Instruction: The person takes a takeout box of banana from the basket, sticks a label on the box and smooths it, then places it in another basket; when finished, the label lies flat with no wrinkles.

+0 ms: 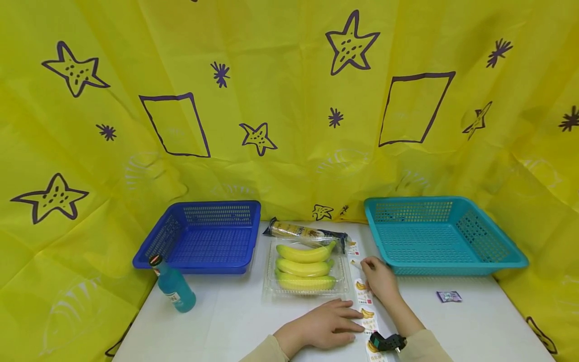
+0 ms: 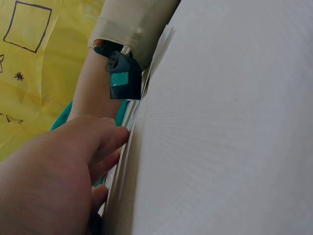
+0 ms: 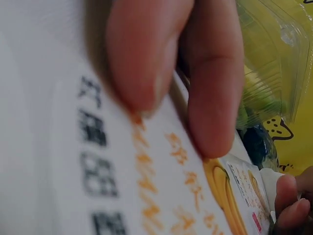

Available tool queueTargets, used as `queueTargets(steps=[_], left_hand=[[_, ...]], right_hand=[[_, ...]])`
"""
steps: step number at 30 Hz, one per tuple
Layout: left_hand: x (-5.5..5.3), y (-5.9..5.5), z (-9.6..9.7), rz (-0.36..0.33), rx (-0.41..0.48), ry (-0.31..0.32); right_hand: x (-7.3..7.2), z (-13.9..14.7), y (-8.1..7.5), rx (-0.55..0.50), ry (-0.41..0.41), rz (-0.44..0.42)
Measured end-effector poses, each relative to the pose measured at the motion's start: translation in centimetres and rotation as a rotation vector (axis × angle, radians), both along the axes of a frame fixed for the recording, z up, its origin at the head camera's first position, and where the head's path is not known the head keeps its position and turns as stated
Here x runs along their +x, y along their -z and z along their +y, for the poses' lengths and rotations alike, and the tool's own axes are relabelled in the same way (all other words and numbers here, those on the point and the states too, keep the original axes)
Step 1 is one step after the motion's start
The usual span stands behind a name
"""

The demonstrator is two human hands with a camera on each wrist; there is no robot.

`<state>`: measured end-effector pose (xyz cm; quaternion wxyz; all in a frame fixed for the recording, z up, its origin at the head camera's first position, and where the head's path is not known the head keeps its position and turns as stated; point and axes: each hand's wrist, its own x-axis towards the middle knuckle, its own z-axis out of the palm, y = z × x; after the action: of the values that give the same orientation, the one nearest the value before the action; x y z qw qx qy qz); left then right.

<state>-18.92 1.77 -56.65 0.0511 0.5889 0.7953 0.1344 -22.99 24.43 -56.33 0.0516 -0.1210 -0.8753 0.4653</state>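
Note:
My left hand [image 1: 323, 324] rests on the table with its fingers extended, fingertips touching a strip of banana stickers [image 1: 368, 322]. Large in the right wrist view, its fingers [image 3: 215, 83] press on the printed labels. Farther up the strip, my right hand [image 1: 380, 279] pinches a banana sticker [image 1: 356, 263] that looks partly lifted; its fingertips [image 3: 288, 196] show at the lower right of the right wrist view. Left of the strip, a clear plastic box [image 1: 269, 281] holds three bananas [image 1: 305, 268].
A packaged food item [image 1: 296, 230] lies behind the box. A blue basket [image 1: 194, 266] stands at the left, a teal basket [image 1: 452, 266] at the right. A blue bottle [image 1: 176, 289] is in front of the blue basket, and a purple packet [image 1: 449, 296] lies at the right.

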Motion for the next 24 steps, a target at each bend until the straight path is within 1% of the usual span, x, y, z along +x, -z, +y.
queueTargets(steps=[6, 9, 12, 17, 19, 24], left_hand=[[0.0, 0.0, 0.1, 0.011, -0.001, 0.004], [0.0, 0.0, 0.1, 0.027, -0.002, 0.009], [0.0, 0.0, 0.1, 0.035, -0.006, 0.012], [0.0, 0.0, 0.2, 0.017, -0.004, -0.002], [0.0, 0.0, 0.1, 0.018, -0.004, -0.007], [0.0, 0.1, 0.1, 0.015, -0.006, -0.01]], right_hand=[[-0.6, -0.5, 0.1, -0.228, -0.013, 0.007], [-1.0, -0.7, 0.1, -0.295, -0.018, 0.026], [-1.4, -0.8, 0.1, -0.323, -0.019, 0.05], [-1.9, -1.0, 0.0, -0.371, -0.01, 0.091], [-2.1, -1.1, 0.0, -0.373, -0.008, 0.116], [-2.2, -1.2, -0.3, -0.332, 0.0, 0.169]])
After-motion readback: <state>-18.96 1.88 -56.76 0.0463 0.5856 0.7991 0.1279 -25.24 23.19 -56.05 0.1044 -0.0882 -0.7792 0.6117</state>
